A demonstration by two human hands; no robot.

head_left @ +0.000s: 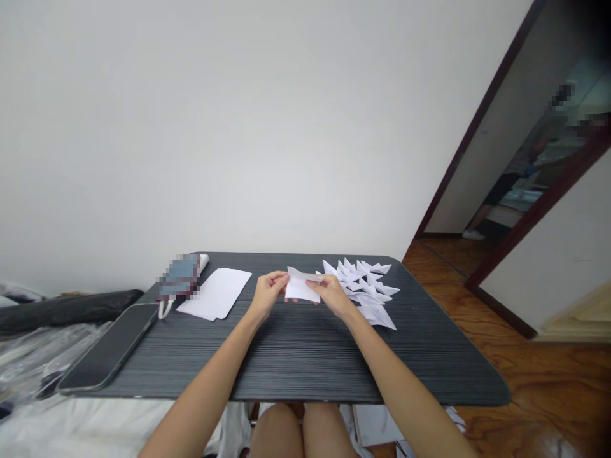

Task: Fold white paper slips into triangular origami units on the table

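Note:
A small sheet of white folded paper (pixel 301 290) is held up above the dark table between both hands. My left hand (pixel 270 292) grips its left edge, thumb on the near face and fingers behind. On the other side, my right hand (pixel 333 294) pinches the paper with the thumb across its front. The paper's top edge looks bent over. To the right lies a cluster of folded white paper boats (pixel 356 280) with pointed tips. A stack of plain white paper sheets (pixel 217 294) rests left of my left hand.
A dark phone (pixel 112 350) lies at the table's left edge. Behind it is a blurred-out device (pixel 179 277) with a white cable (pixel 165 310). The black table (pixel 305 362) stands against a white wall. Two people are partly visible through the doorway at right.

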